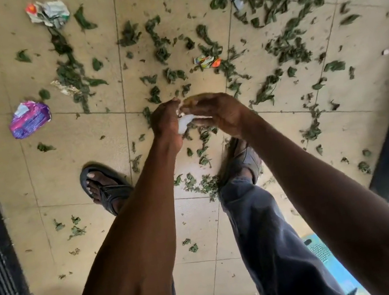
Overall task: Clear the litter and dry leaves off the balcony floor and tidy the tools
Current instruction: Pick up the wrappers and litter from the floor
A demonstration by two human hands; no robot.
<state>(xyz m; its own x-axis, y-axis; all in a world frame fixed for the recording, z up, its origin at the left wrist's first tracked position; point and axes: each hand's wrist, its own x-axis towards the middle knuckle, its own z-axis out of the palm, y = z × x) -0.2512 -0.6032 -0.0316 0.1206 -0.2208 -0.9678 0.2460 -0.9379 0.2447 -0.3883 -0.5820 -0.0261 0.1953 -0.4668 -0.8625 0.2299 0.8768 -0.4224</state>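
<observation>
The floor is seen littered on every side of the grip, with leaves scattered thickest beyond and right of it, plus some just under it by the sandals. Well off to the left of the grip a purple packet is lying flat, a crumpled wrapper is seen far beyond-left, and a small orange wrapper sits just beyond-right. Something white, a wad of paper or plastic by the look of it, is pinched between both hands: the left hand is curled round it and the right hand is closed on its upper edge, fingers touching. What exactly is being done to it can't be told. No tools are made out for sure. Risk-wise, the wad looks flimsy, so it could probably be torn or dropped back into the leaves if it's pulled apart too hard. Leaves underfoot could also be crushed into crumbs if they're stepped on, which would be harder to pick up.
</observation>
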